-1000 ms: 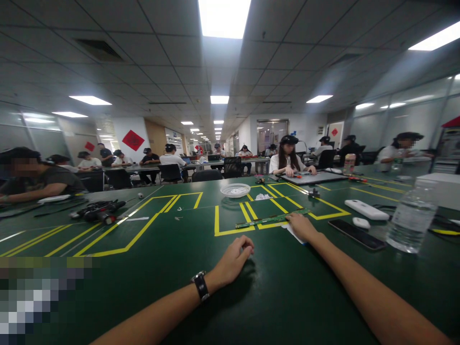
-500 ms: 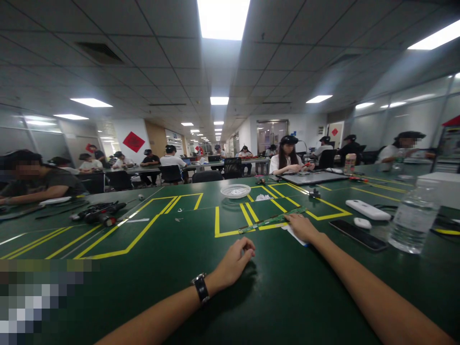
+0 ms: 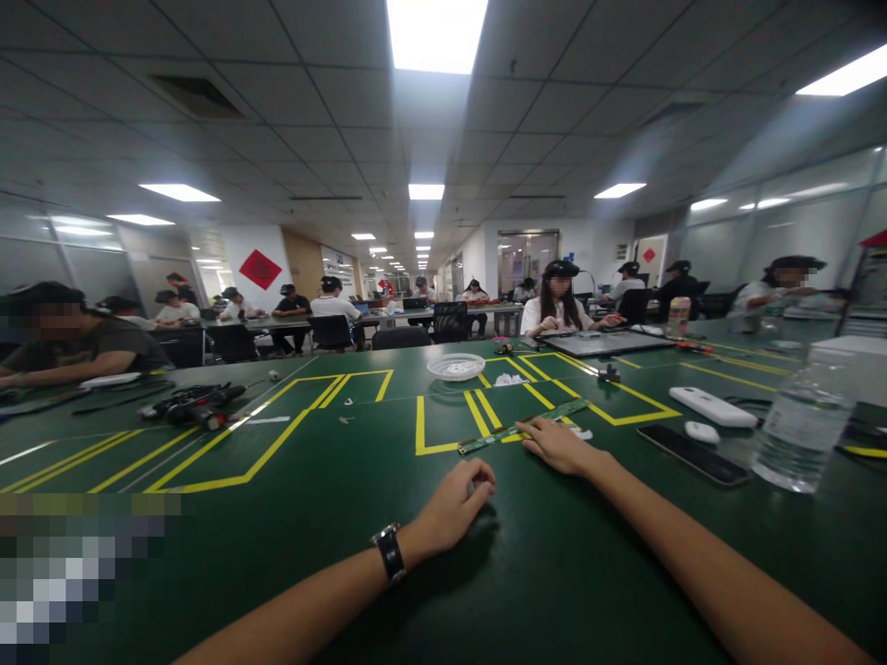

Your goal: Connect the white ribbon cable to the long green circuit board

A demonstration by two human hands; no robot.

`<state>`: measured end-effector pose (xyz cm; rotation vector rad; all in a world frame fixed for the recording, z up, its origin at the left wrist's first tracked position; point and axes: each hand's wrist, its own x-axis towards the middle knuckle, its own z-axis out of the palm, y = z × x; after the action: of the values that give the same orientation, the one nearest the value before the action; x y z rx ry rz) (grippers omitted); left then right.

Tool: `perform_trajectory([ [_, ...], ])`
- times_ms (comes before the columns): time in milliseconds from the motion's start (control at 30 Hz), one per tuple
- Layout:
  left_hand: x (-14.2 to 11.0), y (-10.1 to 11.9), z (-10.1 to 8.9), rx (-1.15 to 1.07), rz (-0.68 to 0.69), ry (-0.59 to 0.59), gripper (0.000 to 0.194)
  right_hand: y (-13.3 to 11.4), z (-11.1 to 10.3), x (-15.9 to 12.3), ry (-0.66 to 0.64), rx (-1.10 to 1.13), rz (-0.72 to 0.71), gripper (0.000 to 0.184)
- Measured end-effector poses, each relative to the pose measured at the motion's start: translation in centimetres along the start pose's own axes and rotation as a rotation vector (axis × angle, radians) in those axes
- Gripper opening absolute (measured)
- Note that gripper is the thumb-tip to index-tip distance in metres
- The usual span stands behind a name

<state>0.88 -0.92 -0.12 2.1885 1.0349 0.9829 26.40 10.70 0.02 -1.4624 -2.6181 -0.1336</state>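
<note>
Right hand (image 3: 554, 445) is open, fingers out flat on the circuit board (image 3: 495, 437). Left hand (image 3: 461, 494) is loosely curled near it.

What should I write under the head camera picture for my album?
The right hand on a green strip, the left hand near it, and a white basket beyond.

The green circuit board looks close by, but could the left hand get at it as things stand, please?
Probably yes: the left hand is near the board's left end, nothing visible stands between them, and the right hand touches the green circuit board farther along.
</note>
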Motion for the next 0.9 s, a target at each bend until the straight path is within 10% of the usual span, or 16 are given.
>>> perform_trajectory([
  [600, 0.0, 0.0, -0.1, -0.03, 0.014, 0.045, 0.016, -5.0, -1.8, -0.5, 0.031, 0.041, -0.14, 0.029],
  [900, 0.1, 0.4, -0.3, -0.056, -0.031, 0.036, 0.015, -6.2, -1.2, -0.5, 0.091, -0.057, 0.108, 0.042],
])
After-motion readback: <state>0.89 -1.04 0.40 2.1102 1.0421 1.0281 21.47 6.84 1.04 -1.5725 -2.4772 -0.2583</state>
